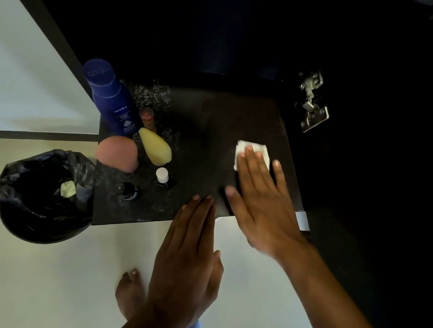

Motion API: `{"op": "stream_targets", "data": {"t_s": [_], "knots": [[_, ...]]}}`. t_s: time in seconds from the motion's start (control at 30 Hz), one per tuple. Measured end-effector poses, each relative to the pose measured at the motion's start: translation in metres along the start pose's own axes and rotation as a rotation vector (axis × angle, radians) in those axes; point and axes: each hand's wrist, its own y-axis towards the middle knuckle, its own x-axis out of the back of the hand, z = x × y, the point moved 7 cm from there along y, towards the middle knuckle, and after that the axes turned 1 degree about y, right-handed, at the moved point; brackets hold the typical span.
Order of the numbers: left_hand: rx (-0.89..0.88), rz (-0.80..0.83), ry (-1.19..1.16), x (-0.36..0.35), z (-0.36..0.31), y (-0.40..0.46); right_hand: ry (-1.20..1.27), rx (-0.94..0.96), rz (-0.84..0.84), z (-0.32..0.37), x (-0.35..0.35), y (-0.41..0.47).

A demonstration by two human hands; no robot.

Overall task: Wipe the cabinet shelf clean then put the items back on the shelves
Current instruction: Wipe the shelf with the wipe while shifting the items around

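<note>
Left hand (189, 249) idle (right hand (261, 200) presses tissue (250, 148))

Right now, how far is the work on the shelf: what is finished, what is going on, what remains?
Done: the right part of the shelf is free of items. In hand: the right hand presses a white tissue flat on it, while the left hand rests at the front edge. Left: the blue bottle, pink sponge, yellow sponge and small bottles stand at the left, not yet arranged.
</note>
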Motion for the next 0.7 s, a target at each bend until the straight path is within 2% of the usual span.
{"op": "stream_targets", "data": {"t_s": [0.23, 0.37, 0.5, 0.7], "knots": [[-0.002, -0.021, 0.024, 0.005, 0.006, -0.008, 0.010, 0.110, -0.055, 0.035, 0.024, 0.134], [0.027, -0.051, 0.042, 0.006, 0.014, -0.018, -0.015, 0.162, -0.056, 0.055, 0.028, 0.162], [0.033, -0.102, 0.017, 0.009, 0.021, -0.030, 0.001, 0.221, -0.080, 0.058, 0.021, 0.133], [0.000, -0.167, -0.002, 0.014, 0.038, -0.041, 0.020, 0.237, -0.069, 0.069, 0.004, 0.037]]}}
